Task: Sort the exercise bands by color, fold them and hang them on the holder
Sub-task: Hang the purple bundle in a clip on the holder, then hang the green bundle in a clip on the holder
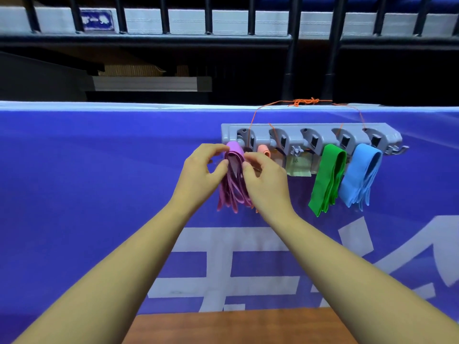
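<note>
Arms (119,274) outstretched, fingers (221,167) pinching purple bands (231,194) (apparently hooked)

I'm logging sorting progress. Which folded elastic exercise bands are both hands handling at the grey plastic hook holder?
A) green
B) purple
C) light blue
B: the left hand and right hand both pinch the purple folded exercise bands at the left end of the grey plastic holder, while the green bands and light blue bands hang untouched.

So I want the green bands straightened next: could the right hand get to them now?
Probably yes: no obstacle shows between the right hand and the green bands, though it pinches the purple bands.
</note>
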